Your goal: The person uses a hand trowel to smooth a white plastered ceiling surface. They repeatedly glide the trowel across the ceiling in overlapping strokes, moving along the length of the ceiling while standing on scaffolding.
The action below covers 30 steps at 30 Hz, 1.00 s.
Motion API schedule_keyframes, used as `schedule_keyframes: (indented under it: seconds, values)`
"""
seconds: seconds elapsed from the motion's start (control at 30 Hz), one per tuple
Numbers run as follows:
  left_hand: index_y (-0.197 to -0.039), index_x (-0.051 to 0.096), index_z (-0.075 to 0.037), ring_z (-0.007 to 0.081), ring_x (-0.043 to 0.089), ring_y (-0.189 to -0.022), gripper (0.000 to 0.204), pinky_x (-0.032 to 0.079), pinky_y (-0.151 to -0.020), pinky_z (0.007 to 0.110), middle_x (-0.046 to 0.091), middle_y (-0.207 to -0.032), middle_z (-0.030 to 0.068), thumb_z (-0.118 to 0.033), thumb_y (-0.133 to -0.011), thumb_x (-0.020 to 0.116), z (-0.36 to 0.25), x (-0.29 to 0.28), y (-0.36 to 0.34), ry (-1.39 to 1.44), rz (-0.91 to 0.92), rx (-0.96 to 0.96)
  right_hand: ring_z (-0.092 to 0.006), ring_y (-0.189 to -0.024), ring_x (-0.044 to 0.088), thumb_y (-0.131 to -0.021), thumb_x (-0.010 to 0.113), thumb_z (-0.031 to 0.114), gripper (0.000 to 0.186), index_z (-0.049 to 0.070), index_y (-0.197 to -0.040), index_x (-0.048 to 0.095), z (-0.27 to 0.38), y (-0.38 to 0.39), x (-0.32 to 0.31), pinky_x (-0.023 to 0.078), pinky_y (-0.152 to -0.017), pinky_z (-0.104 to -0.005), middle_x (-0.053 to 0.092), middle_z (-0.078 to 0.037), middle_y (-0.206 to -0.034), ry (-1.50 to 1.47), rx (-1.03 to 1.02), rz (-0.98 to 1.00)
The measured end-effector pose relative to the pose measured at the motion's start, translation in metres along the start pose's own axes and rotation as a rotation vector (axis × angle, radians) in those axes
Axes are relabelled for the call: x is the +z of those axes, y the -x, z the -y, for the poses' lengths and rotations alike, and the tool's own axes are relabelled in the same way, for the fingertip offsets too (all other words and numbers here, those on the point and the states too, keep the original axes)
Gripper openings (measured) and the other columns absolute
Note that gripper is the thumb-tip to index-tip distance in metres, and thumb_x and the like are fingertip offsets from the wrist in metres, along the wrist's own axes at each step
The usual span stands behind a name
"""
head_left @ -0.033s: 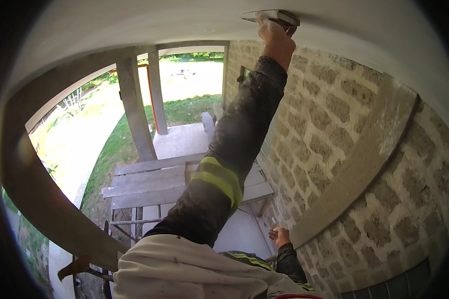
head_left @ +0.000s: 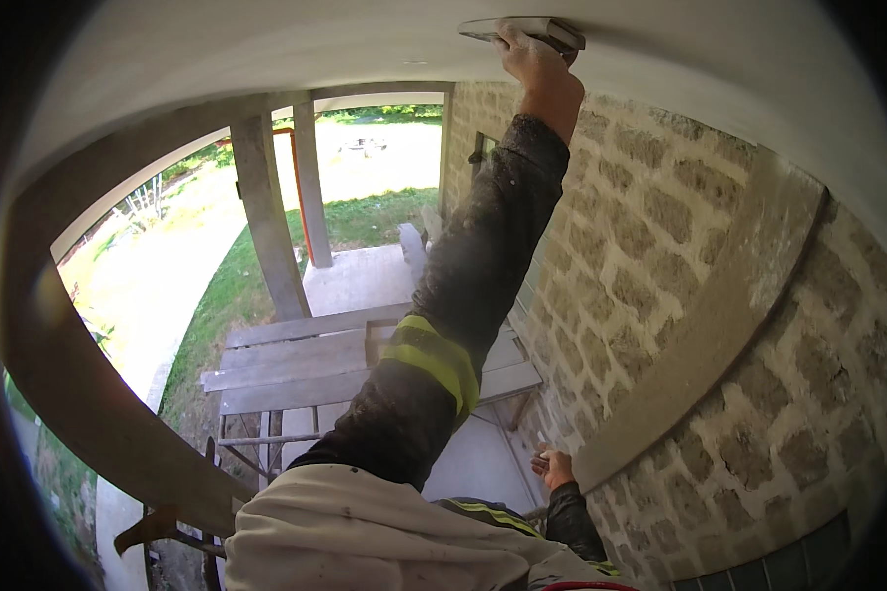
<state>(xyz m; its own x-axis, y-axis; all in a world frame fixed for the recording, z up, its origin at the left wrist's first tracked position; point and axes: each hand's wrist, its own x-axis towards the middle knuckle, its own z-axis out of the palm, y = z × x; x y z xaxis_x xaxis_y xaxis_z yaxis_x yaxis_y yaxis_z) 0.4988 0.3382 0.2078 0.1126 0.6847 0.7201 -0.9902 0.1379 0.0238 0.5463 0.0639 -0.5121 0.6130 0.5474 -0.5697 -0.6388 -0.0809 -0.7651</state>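
Left arm (head_left: 463, 286) stretched up, left hand (head_left: 536, 65) clamped on flat rectangular tool (head_left: 554, 32) just above it at the ceiling (head_left: 266, 49); right hand (head_left: 556, 467) low, part-curled, stone wall (head_left: 660, 266) beside it, can't tell if pinching anything.

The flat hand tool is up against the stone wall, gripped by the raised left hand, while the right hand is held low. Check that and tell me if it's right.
Not quite: the flat hand tool is up against the pale ceiling, not the stone wall, as the head view shows. The raised left hand does grip it, and the right hand is held low.
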Motion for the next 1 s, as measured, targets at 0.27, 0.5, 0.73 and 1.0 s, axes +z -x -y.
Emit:
schedule_keyframes:
  seconds: [0.27,0.5,0.73,1.0]
  values:
    - [-0.162,0.0,-0.016,0.0273,0.057,-0.116,0.072,0.059,-0.089,0.04,0.04,-0.144,0.0185,-0.047,-0.109,0.037,-0.039,-0.011,-0.006,0.019,-0.016,-0.021,-0.0275,-0.084,0.068,-0.09,0.051,0.001,0.044,0.004,-0.132,0.061,-0.002,0.003,-0.004,0.058,-0.073,-0.0418,0.067,-0.014,-0.099,0.023,0.015,0.019]
    - [-0.162,0.002,-0.012,0.0302,0.059,-0.117,0.074,0.06,-0.091,0.045,0.047,-0.137,0.0181,-0.047,-0.109,0.04,-0.07,-0.02,-0.033,-0.396,-0.205,0.852,-0.0277,-0.084,0.069,-0.09,0.05,0.002,0.04,0.004,-0.129,0.062,-0.003,-0.002,-0.004,0.058,-0.074,-0.0429,0.068,-0.012,-0.098,0.048,0.038,0.028]
    - [-0.163,0.002,-0.014,0.0333,0.045,-0.132,0.075,0.047,-0.107,0.04,0.027,-0.154,0.021,-0.048,-0.108,0.041,-0.087,-0.01,-0.009,-0.125,-0.025,0.301,-0.0273,-0.084,0.069,-0.089,0.05,0.002,0.042,0.004,-0.129,0.062,-0.005,-0.009,0.003,0.058,-0.074,-0.0435,0.069,-0.013,-0.1,0.066,-0.018,0.03]
    - [-0.16,0.016,-0.019,0.027,0.061,-0.107,0.068,0.063,-0.083,0.043,0.048,-0.134,0.0139,-0.053,-0.107,0.041,-0.06,0.004,0.001,-0.058,-0.105,0.085,-0.0248,-0.077,0.068,-0.086,0.051,0.002,0.048,0.003,-0.132,0.061,-0.002,0.0,0.01,0.058,-0.071,-0.0406,0.068,-0.01,-0.096,0.052,0.001,0.066]
